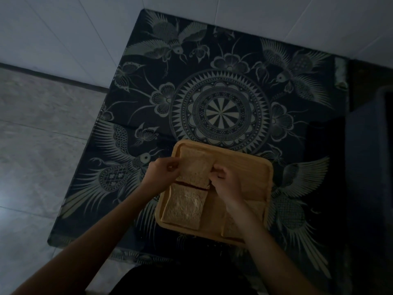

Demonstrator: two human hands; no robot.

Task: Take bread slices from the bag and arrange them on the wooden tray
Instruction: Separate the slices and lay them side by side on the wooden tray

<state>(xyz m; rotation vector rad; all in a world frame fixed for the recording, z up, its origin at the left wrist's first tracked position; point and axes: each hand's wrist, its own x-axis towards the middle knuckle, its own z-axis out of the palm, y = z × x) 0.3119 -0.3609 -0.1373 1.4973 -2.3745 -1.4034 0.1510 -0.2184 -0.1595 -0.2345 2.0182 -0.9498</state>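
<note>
A wooden tray lies on a dark patterned cloth in dim light. At the tray's far left, a bread slice is held at both sides: my left hand pinches its left edge and my right hand grips its right edge. A second slice lies flat in the near left part of the tray. A third slice lies at the near right, partly hidden under my right forearm. No bread bag is in view.
The dark cloth with bird and mandala patterns covers a low table. Pale floor tiles lie to the left. A dark box-like object stands at the right edge.
</note>
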